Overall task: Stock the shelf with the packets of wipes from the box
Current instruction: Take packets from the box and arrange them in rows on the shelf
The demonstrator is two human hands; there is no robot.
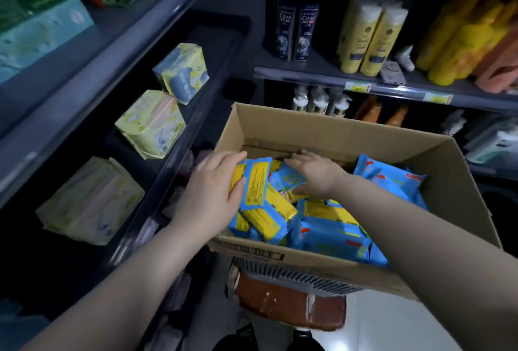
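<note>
1. A person's left hand [208,191] clamps fingers and thumb round a yellow-labelled packet of wipes [255,182] at the left edge of the cardboard box [336,129].
2. The right hand [315,174] lies over another packet [288,179] mid-box, fingers together and fairly straight. Whether it pinches the packet cannot be told.
3. Stocking looks barely begun. Blue packets [330,227] heap along the box's near and right edges, and only the far edge shows bare cardboard. None is visible on the shelf [196,115] at left, which holds pale yellow packs [151,123].
4. Readable writing: "CLEAR" on two dark bottles [286,31] on the facing shelving. Packet labels and the box's print are too blurred to read.
</note>
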